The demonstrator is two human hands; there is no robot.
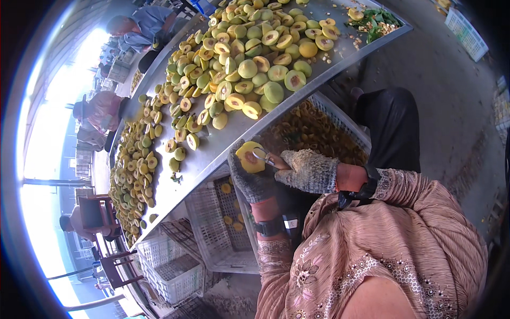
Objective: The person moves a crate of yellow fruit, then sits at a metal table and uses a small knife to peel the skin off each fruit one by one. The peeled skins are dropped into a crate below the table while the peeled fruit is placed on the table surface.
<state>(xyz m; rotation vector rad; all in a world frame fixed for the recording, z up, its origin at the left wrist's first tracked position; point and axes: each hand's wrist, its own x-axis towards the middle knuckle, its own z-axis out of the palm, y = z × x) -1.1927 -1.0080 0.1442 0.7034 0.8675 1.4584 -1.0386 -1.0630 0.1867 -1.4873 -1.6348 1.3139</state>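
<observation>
My left hand (pixel 248 184), in a dark grey knitted glove, is closed around a halved yellow peach (pixel 247 160), its cut face turned up with a brownish-red middle. In my right hand (pixel 311 171), which wears a worn grey-and-cream glove, is a pitting knife (pixel 277 161) with a short handle and a curved metal loop. The loop touches the cut face near its centre. Both hands are beside the near edge of a metal table (pixel 217 147), where many green-yellow peach halves (pixel 247 69) are piled.
Under the table edge, a crate (pixel 340 121) holds brownish scraps. Another pale plastic crate (pixel 212 239) at lower left contains a few yellow pieces. Stacked white crates (pixel 172 276) stand farther left. Leaves and pits (pixel 374 24) lie at the table's far right corner. Other people (pixel 101 111) sit across the table.
</observation>
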